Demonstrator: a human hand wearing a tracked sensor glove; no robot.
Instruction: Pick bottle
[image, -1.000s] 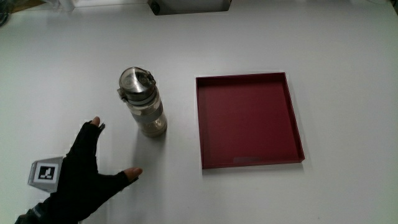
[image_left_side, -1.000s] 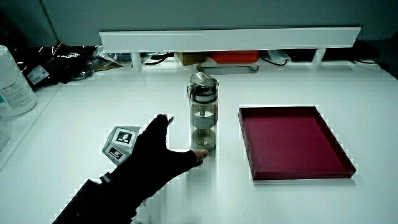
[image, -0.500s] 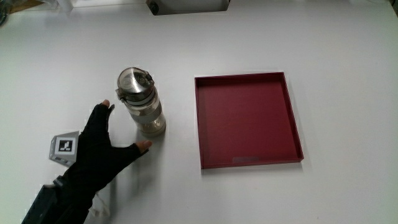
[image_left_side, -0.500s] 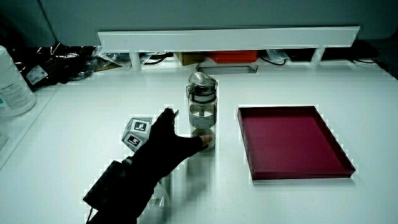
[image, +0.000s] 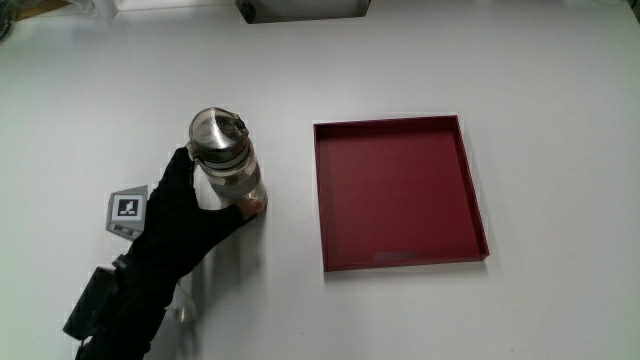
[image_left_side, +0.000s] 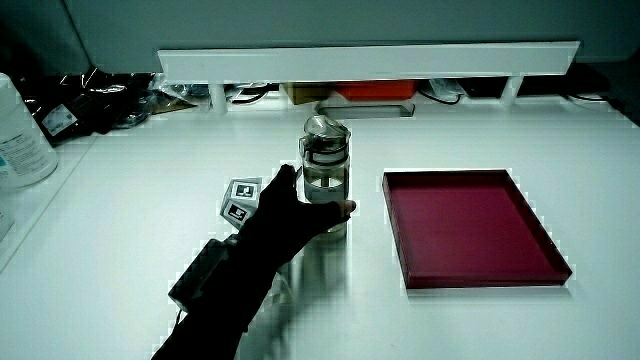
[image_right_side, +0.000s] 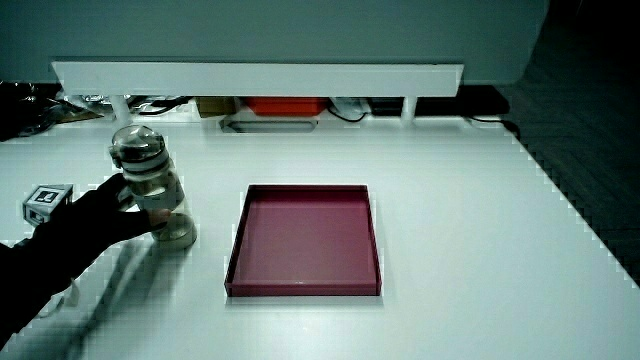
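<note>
Hand (image: 185, 215) w/ fingers round upright bottle (image: 228, 168)

**Count of things on the desk**

One bottle (image: 226, 166) stands on the desk (image: 560, 120); it shows in both side views too (image_left_side: 326, 185) (image_right_side: 152, 192). One red tray (image: 397, 192) lies at the bottle's three o'clock. One gloved hand (image: 183, 215) is in view, at the bottle's seven o'clock, with one patterned cube (image: 127, 209) on its back. One low white partition (image_left_side: 370, 62) runs along the desk's edge at twelve o'clock.
</note>
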